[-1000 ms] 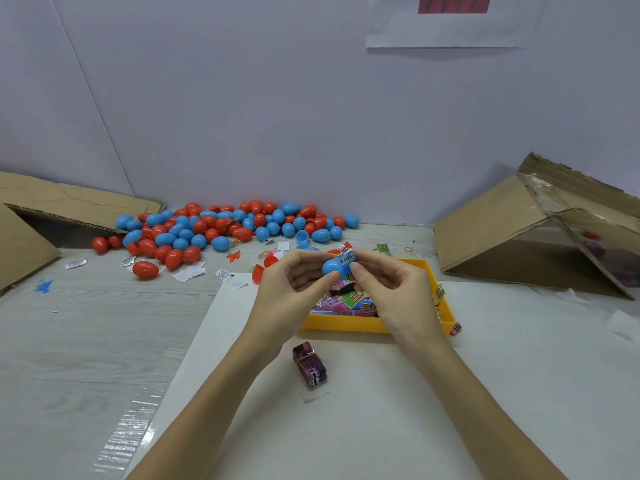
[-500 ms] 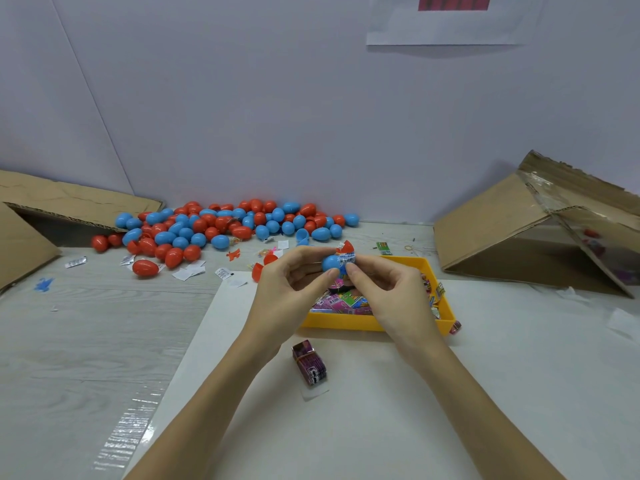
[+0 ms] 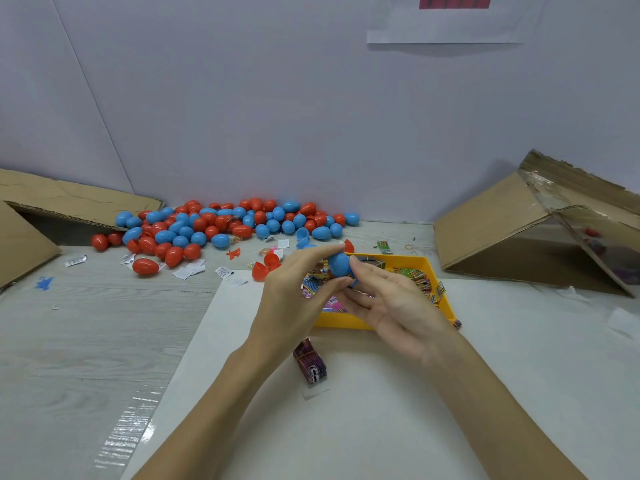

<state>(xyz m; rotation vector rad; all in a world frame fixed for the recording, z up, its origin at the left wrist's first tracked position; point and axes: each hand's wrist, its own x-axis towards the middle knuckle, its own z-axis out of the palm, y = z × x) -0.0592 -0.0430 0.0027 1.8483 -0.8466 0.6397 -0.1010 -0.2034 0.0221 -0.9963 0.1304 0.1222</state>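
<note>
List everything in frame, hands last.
blue egg: 1, blue, held above the tray
loose eggs: dozens, red and blue, piled by the back wall
egg halves: few, red and blue, left of tray
tray: 1, yellow, centre, holds colourful packets
packet bundle: 1, purple, on white sheet
cardboard boxes: 2, brown, far left and right
paper slips: several, white, near loose eggs
left hand: 1, pinches blue egg
right hand: 1, touches blue egg, grip unclear
</note>
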